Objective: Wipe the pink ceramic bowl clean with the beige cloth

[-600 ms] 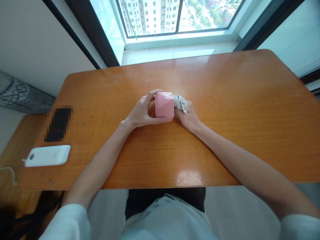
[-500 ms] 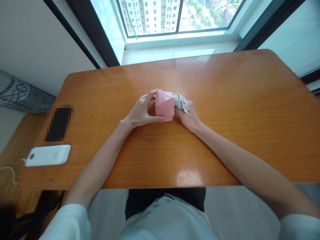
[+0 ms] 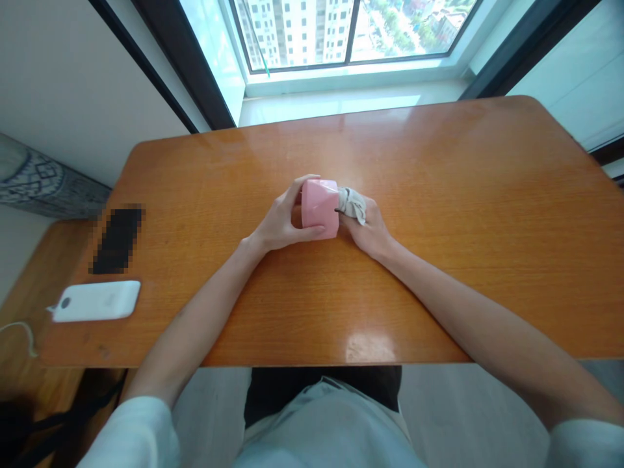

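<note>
A pink, glossy, faceted pot or cup (image 3: 319, 209) is held above the middle of the wooden table (image 3: 439, 260). My left hand (image 3: 285, 218) grips it from the left, thumb along the near side and fingers over the far side. At its right end is a bunched pale grey cloth (image 3: 353, 205), with my right hand (image 3: 371, 227) closed round it. The cloth meets the pot's right edge; whether part of it goes inside is hidden. A small dark mark shows at that edge. The fingertips of my right hand are out of sight behind the cloth and pot.
At the table's left end lies a white phone-like device (image 3: 97, 301) with a cable, and beyond it a dark pixelated rectangle (image 3: 117, 240). A patterned fabric item (image 3: 43, 179) stands past the left edge. A window (image 3: 351, 32) is behind the table's far edge.
The pink pot has turned slightly in my left hand, so its facets show differently and a dark mark appears at its right edge. The cloth has shifted a little against it.
</note>
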`<control>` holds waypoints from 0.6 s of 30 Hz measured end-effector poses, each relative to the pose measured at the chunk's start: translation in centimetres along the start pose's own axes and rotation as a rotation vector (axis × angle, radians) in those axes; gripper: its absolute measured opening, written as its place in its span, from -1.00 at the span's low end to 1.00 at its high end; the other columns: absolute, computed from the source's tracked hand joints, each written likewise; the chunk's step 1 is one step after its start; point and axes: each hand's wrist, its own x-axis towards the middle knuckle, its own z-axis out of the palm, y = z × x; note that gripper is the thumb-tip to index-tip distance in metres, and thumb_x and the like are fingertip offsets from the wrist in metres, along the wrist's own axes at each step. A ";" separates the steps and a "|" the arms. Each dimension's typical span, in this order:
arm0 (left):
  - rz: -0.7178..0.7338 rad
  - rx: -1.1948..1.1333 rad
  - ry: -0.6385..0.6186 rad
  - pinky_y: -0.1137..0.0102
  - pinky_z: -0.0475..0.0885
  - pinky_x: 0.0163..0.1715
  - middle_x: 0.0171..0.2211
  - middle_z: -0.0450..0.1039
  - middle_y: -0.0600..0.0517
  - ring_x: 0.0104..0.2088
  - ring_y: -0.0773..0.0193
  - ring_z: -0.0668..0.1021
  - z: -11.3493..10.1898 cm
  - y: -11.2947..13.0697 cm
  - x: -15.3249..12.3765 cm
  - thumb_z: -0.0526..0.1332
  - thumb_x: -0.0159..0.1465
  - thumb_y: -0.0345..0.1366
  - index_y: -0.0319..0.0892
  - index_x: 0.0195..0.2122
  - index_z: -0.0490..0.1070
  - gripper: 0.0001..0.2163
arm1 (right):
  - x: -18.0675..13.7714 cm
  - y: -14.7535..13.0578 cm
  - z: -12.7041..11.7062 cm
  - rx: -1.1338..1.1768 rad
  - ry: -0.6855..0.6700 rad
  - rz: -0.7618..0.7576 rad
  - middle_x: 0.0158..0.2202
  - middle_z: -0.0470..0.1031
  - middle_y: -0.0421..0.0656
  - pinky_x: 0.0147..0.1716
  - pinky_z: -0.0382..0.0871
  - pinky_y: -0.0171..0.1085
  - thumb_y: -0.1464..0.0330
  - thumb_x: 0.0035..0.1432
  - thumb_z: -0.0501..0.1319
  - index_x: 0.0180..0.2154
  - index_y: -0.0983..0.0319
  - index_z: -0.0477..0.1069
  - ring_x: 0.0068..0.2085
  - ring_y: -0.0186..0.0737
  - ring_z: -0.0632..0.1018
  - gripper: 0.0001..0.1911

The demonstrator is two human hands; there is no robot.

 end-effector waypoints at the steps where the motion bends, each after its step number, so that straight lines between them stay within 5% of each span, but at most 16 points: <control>1: -0.034 -0.020 -0.020 0.03 0.59 0.23 0.30 0.53 -0.19 0.18 -0.13 0.67 0.0 -0.1 0.0 0.47 0.20 0.34 0.00 0.47 0.21 -0.05 | -0.1 0.0 0.0 -0.004 -0.003 0.008 -0.32 0.59 -0.22 -0.10 0.52 -0.13 0.24 0.22 0.41 -0.33 0.12 0.53 -0.26 -0.17 0.54 -0.86; 4: -0.041 0.025 -0.065 -0.07 0.54 0.30 0.40 0.44 -0.23 0.29 -0.24 0.62 -0.3 -0.9 -0.1 0.48 0.14 0.40 0.06 0.55 0.09 0.09 | 0.0 0.2 -0.1 0.038 -0.005 0.037 -0.28 0.63 -0.22 -0.10 0.52 -0.14 0.24 0.21 0.41 -0.30 0.12 0.56 -0.23 -0.16 0.57 -0.88; 7: 0.111 0.144 -0.084 -0.23 0.42 0.43 0.60 0.11 -0.27 0.52 -0.38 0.38 -0.7 -1.8 0.0 0.54 0.00 0.45 0.15 0.64 -0.14 0.32 | 0.3 0.3 -0.2 0.080 0.002 0.059 -0.25 0.67 -0.22 -0.05 0.53 -0.15 0.21 0.20 0.42 -0.28 0.12 0.60 -0.18 -0.15 0.61 -0.86; 9: 0.203 0.225 -0.100 -0.26 0.38 0.46 0.65 -0.02 -0.23 0.59 -0.34 0.27 -0.9 -2.0 0.1 0.55 0.03 0.41 0.22 0.65 -0.17 0.30 | 0.5 0.3 -0.3 0.092 0.008 0.083 -0.25 0.67 -0.22 -0.04 0.54 -0.14 0.15 0.21 0.43 -0.29 0.12 0.60 -0.16 -0.14 0.61 -0.81; 14: 0.150 0.198 -0.013 -0.09 0.47 0.43 0.47 0.32 -0.22 0.47 -0.24 0.45 -0.4 -0.8 0.1 0.57 0.11 0.28 0.08 0.57 0.12 0.09 | 0.4 0.0 -0.2 0.058 0.012 0.045 -0.24 0.67 -0.19 -0.03 0.57 -0.11 0.07 0.24 0.42 -0.26 0.12 0.62 -0.16 -0.11 0.61 -0.74; 18: 0.011 0.052 -0.009 0.02 0.59 0.25 0.36 0.49 -0.22 0.24 -0.16 0.64 0.0 -0.2 0.1 0.54 0.12 0.32 0.01 0.53 0.16 0.06 | 0.2 -0.1 -0.1 0.044 -0.014 0.011 -0.17 0.72 -0.18 0.03 0.57 -0.09 0.19 0.24 0.40 -0.19 0.13 0.64 -0.13 -0.10 0.64 -0.82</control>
